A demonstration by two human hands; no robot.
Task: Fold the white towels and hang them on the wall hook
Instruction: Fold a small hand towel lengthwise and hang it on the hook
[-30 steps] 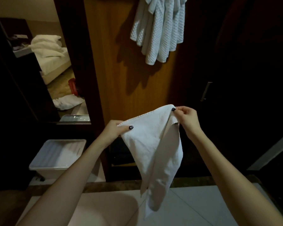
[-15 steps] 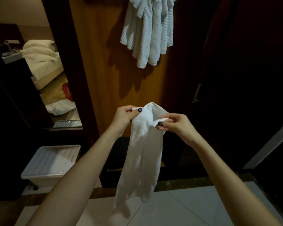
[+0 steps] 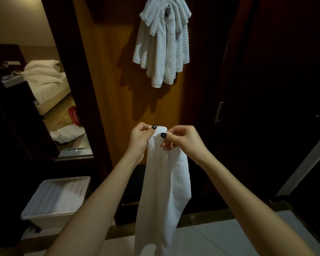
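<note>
A plain white towel [image 3: 164, 183] hangs down in a long narrow fold in front of me. My left hand [image 3: 139, 139] pinches its top left corner. My right hand [image 3: 181, 138] pinches the top edge right beside it, so both hands nearly touch. Above them, several waffle-textured white towels [image 3: 162, 47] hang bunched from a metal wall hook [image 3: 167, 11] on the wooden panel [image 3: 107, 74].
A white plastic bin [image 3: 57, 198] stands on the floor at lower left. A mirror [image 3: 35, 85] on the left reflects a bed and a towel on the floor. Dark doors with a metal handle [image 3: 219, 111] fill the right. Pale floor tiles [image 3: 220, 239] lie below.
My hands came together from a wide spread, folding the towel into a narrow hanging strip. The view tilted up, so the hook now shows.
</note>
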